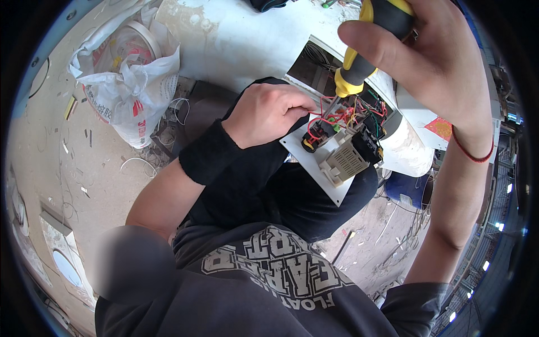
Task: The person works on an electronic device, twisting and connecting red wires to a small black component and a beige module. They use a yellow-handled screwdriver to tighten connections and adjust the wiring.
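My right hand (438, 63) is closed around the yellow and black handle of a screwdriver (358, 63). The screwdriver's shaft points down into red wires beside a black switch component (316, 137) on a white mounting plate (290, 145). From the other side, my left hand (269, 111), with a black wristband, pinches a red wire (315, 113) near the screwdriver's tip. A beige, slotted electrical module (346, 162) and a black terminal part (367, 145) sit on the same plate, which rests over my dark trousers. Where exactly the tip sits is hidden among the wires.
Beyond the plate, a white metal housing (236, 46) has a rectangular opening with coiled cable (316, 57) inside. A white woven sack (134, 92) stands at the left. A dark blue bucket (406, 189) stands at the right. Wire scraps (141, 162) litter the floor.
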A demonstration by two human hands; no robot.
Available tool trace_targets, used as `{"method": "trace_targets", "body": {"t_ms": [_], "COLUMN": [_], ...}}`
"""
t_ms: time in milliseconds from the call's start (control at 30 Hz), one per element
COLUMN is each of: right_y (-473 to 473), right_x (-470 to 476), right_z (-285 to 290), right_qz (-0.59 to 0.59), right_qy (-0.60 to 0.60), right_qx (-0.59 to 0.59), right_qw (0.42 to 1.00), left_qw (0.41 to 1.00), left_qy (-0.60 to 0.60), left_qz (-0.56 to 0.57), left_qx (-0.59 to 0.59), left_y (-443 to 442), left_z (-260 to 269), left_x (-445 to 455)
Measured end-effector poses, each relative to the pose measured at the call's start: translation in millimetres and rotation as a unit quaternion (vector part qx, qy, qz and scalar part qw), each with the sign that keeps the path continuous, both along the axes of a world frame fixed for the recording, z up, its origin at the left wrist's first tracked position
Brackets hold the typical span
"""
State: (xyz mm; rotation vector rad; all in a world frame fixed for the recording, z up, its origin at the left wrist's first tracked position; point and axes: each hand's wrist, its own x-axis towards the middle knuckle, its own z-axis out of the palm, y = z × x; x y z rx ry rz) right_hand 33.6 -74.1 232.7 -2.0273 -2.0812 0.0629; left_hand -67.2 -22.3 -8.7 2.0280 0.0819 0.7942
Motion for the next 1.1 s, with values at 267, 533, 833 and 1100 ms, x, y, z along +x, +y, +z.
{"method": "trace_targets", "body": {"t_ms": [267, 533, 833, 1100], "right_y": [2.1, -13.9, -91.2, -97.7], "right_x": [-8.0, 71.6, 250.4, 295.6], "right_z": [-3.2, 11.2, -134.0, -245.2], "right_qz": [0.022, 0.034, -0.309, -0.416], "right_qy": [0.046, 0.075, 0.556, 0.199], "right_qx": [0.070, 0.101, 0.168, 0.101], "right_qw": [0.996, 0.992, 0.753, 0.881], "left_qw": [1.000, 1.000, 0.999, 0.998], "left_qy": [-0.005, -0.005, -0.004, -0.031], "left_qz": [0.007, 0.004, -0.022, -0.008], "left_qx": [0.010, 0.005, -0.027, -0.056], "left_y": [-0.4, 0.5, 0.8, -7.3], "left_z": [-0.9, 0.4, 6.6, 3.4], "left_x": [1.0, 1.1, 0.4, -4.0]}}
